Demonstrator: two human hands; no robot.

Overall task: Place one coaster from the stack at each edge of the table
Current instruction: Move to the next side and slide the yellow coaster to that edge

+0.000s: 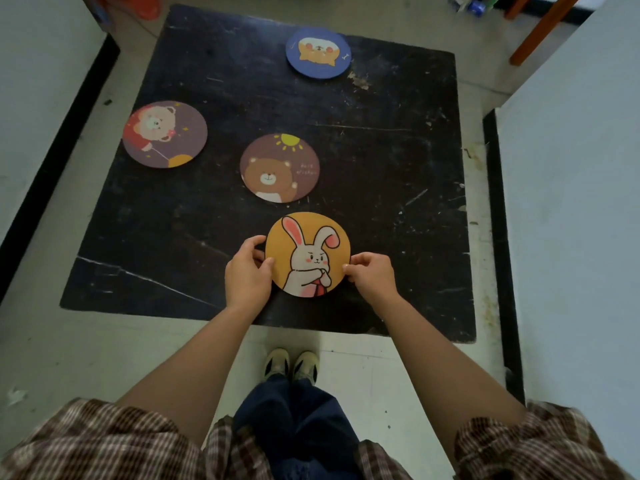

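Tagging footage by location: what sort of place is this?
Probably a plain indoor room or workshop: a low, scratched black table on a bare pale floor, white walls close by, cartoon coasters laid out.

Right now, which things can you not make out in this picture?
- Head view: the small writing on the brown bear coaster is too small to read.
- Whether more coasters lie under it: hidden by its own face.
- Rabbit coaster: its side rims are covered by the left hand and right hand; resting on the table or lifted, unclear.
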